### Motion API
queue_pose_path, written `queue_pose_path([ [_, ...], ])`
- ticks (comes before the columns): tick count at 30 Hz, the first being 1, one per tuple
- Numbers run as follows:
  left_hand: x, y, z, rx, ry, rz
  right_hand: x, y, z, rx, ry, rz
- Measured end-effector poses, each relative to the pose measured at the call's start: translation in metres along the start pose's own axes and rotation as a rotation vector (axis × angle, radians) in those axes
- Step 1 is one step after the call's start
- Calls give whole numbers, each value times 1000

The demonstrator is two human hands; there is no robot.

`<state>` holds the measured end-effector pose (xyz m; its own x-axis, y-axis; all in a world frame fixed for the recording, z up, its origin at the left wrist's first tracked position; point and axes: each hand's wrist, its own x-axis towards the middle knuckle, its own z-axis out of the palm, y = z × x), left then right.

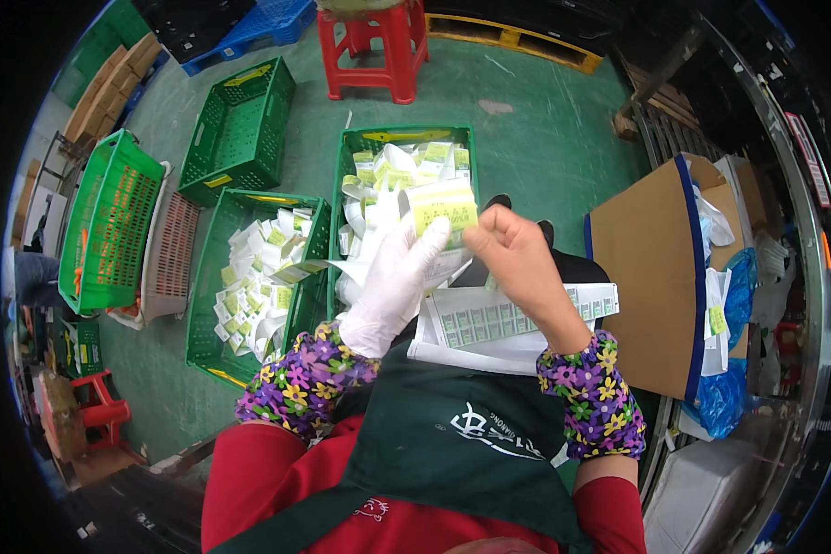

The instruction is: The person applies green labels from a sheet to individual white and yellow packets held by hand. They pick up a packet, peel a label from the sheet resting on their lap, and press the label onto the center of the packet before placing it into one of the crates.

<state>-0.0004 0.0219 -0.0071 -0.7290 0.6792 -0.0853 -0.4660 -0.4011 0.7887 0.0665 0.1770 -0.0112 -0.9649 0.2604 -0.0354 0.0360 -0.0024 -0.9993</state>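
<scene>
My left hand [388,298], in a thin white glove, grips a curled yellow-green and white printed paper band [449,206] with the thumb on its front. Bare, my right hand [526,260] pinches the right edge of that band between thumb and forefinger; its other fingers are curled in. Below the right wrist, a sheet of small green printed stickers [481,324] lies on white paper across my lap. Loose paper bands [433,159] heap up in the green crate [476,163] just beyond my hands. One long strip stretches left from beside my left hand over the crate's edge.
At left, a second green crate [206,291] holds many folded bands [249,305]. Farther off are another green crate [211,149], stacked baskets [111,228] and a red stool [367,59]. A large cardboard box [644,277] stands close on the right, near a metal frame [814,291].
</scene>
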Motion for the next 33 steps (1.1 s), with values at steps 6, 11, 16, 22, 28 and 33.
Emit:
queue_pose_path([
  [6, 21, 36, -1, -34, -90, 233, -5, 2, 0, -211, -118, 120],
  [11, -9, 31, -17, 549, -79, 43, 7, -20, -3, 201, 148, -13],
  [16, -10, 5, -32, 665, 78, 51, 10, -17, -10, 186, 280, 105],
  [22, 8, 5, -11, 68, 181, -29, -8, -15, 9, 211, 334, 4],
  [28, 5, 0, 6, -38, 139, -5, -5, -8, 23, 40, 331, -95],
  [33, 1, 3, 0, 115, 110, 47, -3, -6, 11, -424, 301, -105],
])
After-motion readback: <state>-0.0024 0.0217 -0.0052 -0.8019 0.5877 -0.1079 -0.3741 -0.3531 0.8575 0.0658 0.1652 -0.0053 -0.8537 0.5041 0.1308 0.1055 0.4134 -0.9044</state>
